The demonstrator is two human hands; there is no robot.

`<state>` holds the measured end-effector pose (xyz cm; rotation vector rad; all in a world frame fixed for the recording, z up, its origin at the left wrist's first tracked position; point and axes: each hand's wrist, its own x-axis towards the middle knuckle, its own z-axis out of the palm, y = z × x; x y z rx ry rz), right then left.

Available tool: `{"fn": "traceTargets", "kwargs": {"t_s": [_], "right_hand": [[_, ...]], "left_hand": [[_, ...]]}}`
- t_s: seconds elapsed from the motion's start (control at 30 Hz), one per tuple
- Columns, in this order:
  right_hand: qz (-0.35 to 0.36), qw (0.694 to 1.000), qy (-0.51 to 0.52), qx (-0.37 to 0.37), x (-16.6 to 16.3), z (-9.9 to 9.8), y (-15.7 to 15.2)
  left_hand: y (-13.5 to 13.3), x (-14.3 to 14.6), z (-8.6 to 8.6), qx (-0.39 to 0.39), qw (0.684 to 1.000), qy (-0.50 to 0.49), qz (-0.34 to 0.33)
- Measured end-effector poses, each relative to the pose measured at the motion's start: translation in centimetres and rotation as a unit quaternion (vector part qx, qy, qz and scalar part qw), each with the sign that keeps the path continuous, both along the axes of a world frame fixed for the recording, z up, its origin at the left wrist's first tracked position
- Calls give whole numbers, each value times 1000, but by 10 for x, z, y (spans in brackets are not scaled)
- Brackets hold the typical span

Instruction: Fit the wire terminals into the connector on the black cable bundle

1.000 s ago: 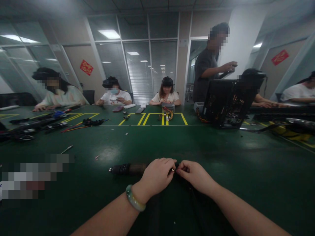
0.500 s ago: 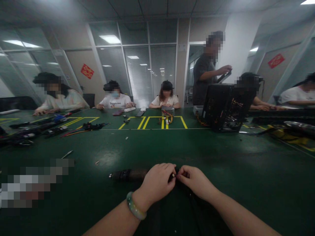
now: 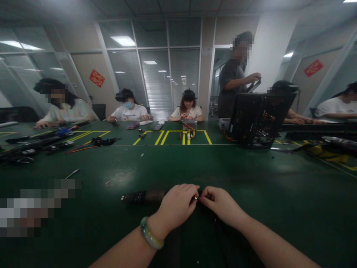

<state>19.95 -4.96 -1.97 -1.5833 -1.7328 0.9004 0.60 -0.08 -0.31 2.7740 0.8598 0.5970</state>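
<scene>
My left hand [image 3: 177, 206], with a pale green bangle on its wrist, is curled over the right end of a dark rod-shaped part [image 3: 142, 196] that lies on the green table [image 3: 251, 178]. My right hand [image 3: 220, 204] meets it fingertip to fingertip and pinches a tiny shiny piece [image 3: 196, 197] at that joint. What the piece is stays too small to tell. Dark cables [image 3: 212, 238] run from under both hands towards me.
A black open computer case [image 3: 258, 119] stands at the back right. Cable bundles [image 3: 95, 142] and tools lie at the left, a small pen-like tool [image 3: 72, 173] nearer. Several people sit round the far edge; one stands behind the case. Yellow floor-style markings [image 3: 173, 137] cross the table.
Both hands stay joined at the rod's end with only slight finger shifts. The view tilts a little. The standing person has lowered an arm.
</scene>
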Motion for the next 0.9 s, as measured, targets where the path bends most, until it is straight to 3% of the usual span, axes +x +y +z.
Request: {"fn": "traceTargets", "kwargs": {"t_s": [0.9], "right_hand": [[-3,1000,-14,9,-1,1,0]], "left_hand": [[0,-1,-1,3,1000,-4,11]]}}
